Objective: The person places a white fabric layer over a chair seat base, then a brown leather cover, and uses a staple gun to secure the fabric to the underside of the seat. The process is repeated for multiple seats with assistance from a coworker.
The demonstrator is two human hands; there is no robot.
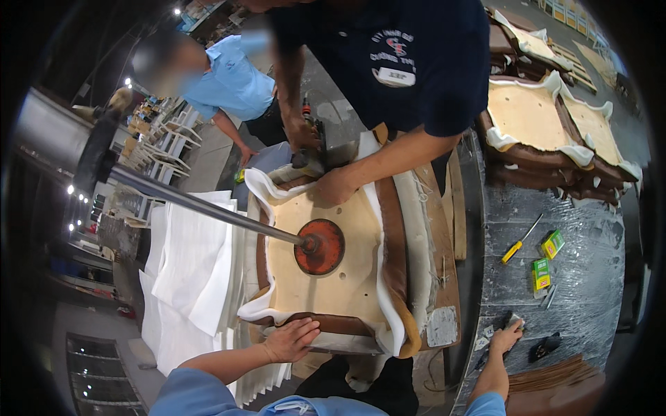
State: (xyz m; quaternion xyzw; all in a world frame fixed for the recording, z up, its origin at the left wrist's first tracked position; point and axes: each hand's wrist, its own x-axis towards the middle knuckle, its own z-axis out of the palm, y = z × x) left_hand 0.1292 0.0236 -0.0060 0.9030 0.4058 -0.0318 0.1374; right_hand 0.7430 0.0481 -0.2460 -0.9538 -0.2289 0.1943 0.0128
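Seat panel (pixel 361 274) lay beneath a red disc (pixel 326 256); the disc's rod (pixel 208 210) crossed its left side, a co-worker's arm (pixel 399 163) its far end. Left hand (pixel 293 340): open, flat on near edge. Right hand (pixel 506 338): at grey tool (pixel 514 320), grip unclear. Two green-yellow boxes (pixel 541 274): contents unseen.

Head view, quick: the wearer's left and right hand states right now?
Left hand: open, resting on the brown cover.
Right hand: at a grey object on the table; grip cannot be told.
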